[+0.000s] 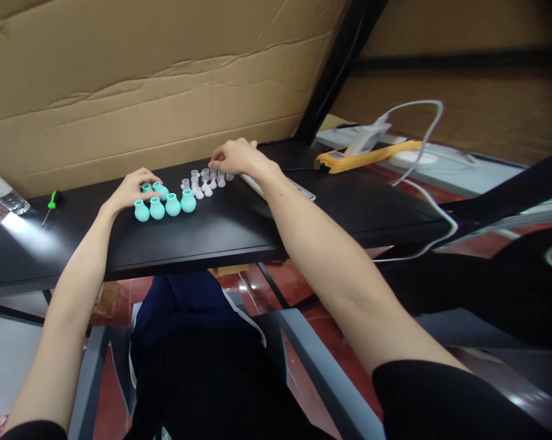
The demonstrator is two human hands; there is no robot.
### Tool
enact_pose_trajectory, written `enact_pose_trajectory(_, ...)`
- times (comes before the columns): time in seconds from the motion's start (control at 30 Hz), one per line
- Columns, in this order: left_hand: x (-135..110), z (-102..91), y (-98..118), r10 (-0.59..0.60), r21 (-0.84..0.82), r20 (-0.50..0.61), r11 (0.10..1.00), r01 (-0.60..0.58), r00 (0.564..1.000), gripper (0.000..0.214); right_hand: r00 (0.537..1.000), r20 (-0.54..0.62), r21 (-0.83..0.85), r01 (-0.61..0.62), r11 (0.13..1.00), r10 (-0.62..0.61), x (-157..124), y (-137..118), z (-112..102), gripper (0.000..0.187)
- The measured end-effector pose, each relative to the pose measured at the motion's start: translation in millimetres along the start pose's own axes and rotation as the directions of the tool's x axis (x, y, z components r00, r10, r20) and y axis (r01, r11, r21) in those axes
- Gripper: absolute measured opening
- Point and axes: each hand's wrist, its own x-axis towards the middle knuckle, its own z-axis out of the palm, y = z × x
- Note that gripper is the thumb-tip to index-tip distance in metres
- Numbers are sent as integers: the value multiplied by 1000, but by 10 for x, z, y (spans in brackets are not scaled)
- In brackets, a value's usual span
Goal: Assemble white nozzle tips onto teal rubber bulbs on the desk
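My left hand [131, 190] is curved round the back teal bulbs, thumb in front and fingers behind. Between them show a teal bulb [161, 191] and part of another, both round-bellied with an open neck. In front of my thumb stands a row of several more teal bulbs [173, 205], necks up. My right hand [237, 157] is at the back of a cluster of small clear plastic pieces [206, 183] with flared, cup-like ends. Its fingers are curled down at the rear pieces, and the hand hides what lies between the fingertips.
Everything stands on a black table [220, 223] against a cardboard wall [165, 79]. A phone-like flat object [303, 191] lies under my right forearm. To the left are a green-handled screwdriver [52, 201] and a plastic bottle [5, 190]. A yellow device [349, 160] and white cable [436, 122] are at right.
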Motion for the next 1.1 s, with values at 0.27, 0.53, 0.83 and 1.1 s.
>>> enact_pose_trajectory(0.27, -9, -34, 95, -28, -63, -13, 998, 27, 1000, 49, 1000, -4, 17, -19, 1000, 19, 2, -20, -21, 30)
enact_pose_trajectory(0.53, -21, -26, 137, -57, -131, 20, 990, 59, 998, 47, 1000, -6, 17, 9, 1000, -9, 24, 13, -16, 33)
enact_pose_trajectory(0.83, -12, -37, 145, -94, -142, 57, 985, 102, 994, 50, 1000, -10, 20, 13, 1000, -12, 4, 15, -15, 30)
enact_pose_trajectory(1.1, -13, -82, 70, -94, -98, 89, 990, 103, 992, 31, 1000, 9, 19, 6, 1000, -6, -13, 6, -35, 31)
